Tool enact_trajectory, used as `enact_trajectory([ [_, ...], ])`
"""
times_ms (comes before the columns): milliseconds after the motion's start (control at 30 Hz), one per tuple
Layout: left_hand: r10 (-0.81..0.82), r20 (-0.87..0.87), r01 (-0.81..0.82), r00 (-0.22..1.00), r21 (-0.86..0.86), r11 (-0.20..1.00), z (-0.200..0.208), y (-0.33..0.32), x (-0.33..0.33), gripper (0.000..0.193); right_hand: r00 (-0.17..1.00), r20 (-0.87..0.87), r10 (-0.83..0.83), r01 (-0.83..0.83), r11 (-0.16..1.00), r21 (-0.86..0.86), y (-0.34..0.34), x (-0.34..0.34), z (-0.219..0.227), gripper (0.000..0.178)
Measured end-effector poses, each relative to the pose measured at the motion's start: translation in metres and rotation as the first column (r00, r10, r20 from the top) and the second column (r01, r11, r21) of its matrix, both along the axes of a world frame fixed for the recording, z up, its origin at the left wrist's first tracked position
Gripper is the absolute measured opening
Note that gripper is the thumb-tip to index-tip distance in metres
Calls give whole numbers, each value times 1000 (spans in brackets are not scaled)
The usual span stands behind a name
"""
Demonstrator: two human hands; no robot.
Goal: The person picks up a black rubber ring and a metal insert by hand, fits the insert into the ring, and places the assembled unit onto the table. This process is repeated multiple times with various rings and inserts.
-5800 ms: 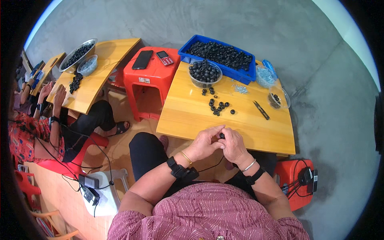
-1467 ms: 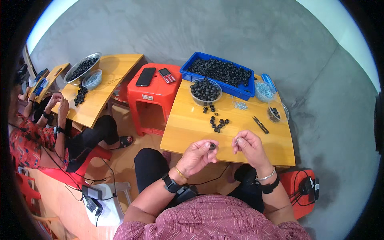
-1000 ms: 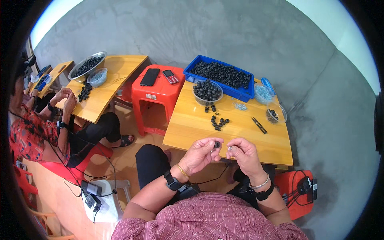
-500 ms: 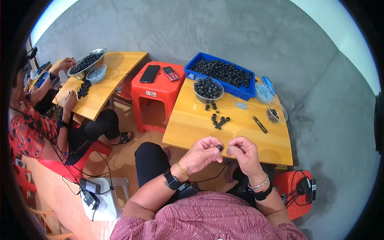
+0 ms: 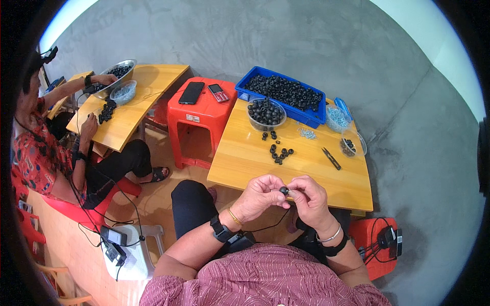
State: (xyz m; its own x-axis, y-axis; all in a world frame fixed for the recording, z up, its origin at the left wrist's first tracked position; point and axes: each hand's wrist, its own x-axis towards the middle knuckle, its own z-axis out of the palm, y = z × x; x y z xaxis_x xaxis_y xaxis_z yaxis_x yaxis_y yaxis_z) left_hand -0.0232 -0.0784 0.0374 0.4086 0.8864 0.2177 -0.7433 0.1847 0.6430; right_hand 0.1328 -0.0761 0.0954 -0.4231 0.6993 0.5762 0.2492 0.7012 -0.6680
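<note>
Just off the table's near edge, my left hand (image 5: 261, 198) pinches a small round black part (image 5: 284, 190) between thumb and fingertips. My right hand (image 5: 310, 200) meets it from the other side, fingers closed on a small silvery piece that is mostly hidden and touches or nearly touches the black part. Beyond the hands on the wooden table (image 5: 245, 163) lie several loose black parts (image 5: 278, 155). A little heap of small silvery pieces (image 5: 307, 133) and dark-handled snips or tweezers (image 5: 332, 159) lie farther right.
A blue tray (image 5: 246, 94) of black parts stands at the back, with a clear bowl (image 5: 266, 124) before it. Tubs (image 5: 337, 118) stand at the right. A red stool (image 5: 196, 113) holds two phones. At the left, a co-worker (image 5: 43, 158) sits at another table (image 5: 148, 81).
My hands have come together: the right fingertips now meet the black part, which earlier was apart from them. The co-worker's far hand has moved into the metal bowl.
</note>
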Motion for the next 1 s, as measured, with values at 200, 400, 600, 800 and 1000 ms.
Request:
enact_trajectory([
  [200,16,-48,-17,999,-15,1000,0,-1,0,15,995,99,16,-27,994,110,1,2,6,15],
  [400,-5,14,5,1000,-12,1000,-2,0,0,14,987,159,-34,4,983,186,-3,-1,5,18],
  [600,-13,31,15,999,-48,999,-6,2,2,14,980,193,-45,-5,968,250,-1,-2,6,26],
  [800,-59,112,64,992,-39,997,-10,6,1,15,990,131,-48,35,994,102,2,6,5,30],
  [1000,-131,73,137,989,-87,987,-13,6,-2,14,969,245,28,-62,989,135,5,2,-2,33],
])
